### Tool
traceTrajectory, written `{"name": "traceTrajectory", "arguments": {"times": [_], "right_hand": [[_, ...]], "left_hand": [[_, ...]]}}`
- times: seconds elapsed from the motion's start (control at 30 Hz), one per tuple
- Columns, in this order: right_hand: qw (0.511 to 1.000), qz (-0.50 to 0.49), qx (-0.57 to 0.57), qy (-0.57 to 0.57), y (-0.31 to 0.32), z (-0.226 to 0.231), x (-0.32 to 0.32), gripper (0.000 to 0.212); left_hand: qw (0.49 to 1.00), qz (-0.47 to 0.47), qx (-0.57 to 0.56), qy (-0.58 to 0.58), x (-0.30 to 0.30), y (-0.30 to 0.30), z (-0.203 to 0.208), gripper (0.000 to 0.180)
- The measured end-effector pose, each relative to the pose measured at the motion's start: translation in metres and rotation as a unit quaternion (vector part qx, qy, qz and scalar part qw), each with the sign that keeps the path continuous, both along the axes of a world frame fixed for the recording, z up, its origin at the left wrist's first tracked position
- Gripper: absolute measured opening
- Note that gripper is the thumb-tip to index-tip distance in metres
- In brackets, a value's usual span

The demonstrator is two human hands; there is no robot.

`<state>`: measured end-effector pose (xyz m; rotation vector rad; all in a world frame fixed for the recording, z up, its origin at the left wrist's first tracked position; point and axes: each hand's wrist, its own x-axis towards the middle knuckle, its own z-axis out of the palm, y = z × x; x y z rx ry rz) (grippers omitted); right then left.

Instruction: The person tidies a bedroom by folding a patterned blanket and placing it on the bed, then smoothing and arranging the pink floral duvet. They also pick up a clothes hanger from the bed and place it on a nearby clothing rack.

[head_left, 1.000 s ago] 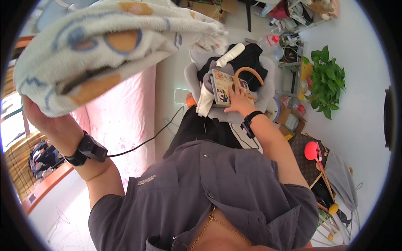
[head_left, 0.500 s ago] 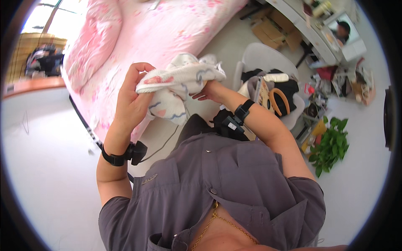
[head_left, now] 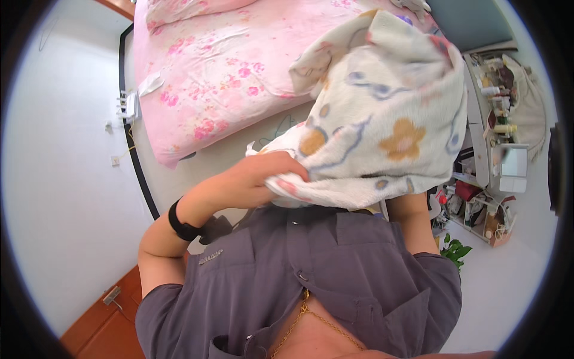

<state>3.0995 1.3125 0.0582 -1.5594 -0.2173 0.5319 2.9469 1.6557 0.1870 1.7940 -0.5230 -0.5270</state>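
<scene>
A white fleecy cloth (head_left: 353, 119), printed with orange flowers and blue wavy lines, hangs spread in front of my chest. My left hand (head_left: 254, 176) is closed on its lower left edge, bunching the fabric. My right forearm (head_left: 414, 218) goes up behind the cloth on the right. The cloth hides my right hand, so its fingers do not show. Part of the cloth's upper side arches up and is a little blurred.
Beyond the cloth is a bed (head_left: 209, 90) with a pink floral sheet. A dressing table (head_left: 499, 107) with bottles and a small mirror (head_left: 514, 167) stands at the right. A green plant (head_left: 455, 250) shows by my right elbow. A white wall (head_left: 72, 143) is at left.
The cloth was bunched between both hands and now hangs opened out, larger and further right. My left hand has moved lower and rightward; my right hand has gone behind the cloth. My view has turned.
</scene>
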Motion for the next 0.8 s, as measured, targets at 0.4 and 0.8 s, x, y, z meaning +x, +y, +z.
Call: {"name": "traceTrajectory", "arguments": {"times": [0.4, 0.8], "right_hand": [[0.957, 0.234, -0.149, 0.084, 0.119, -0.027, -0.043, 0.044], [0.912, 0.393, -0.072, 0.093, 0.157, -0.047, 0.012, 0.045]], "left_hand": [[0.891, 0.41, -0.085, 0.175, -0.024, 0.16, -0.069, 0.065], [0.869, 0.256, -0.261, 0.332, 0.041, 0.017, -0.079, 0.056]]}}
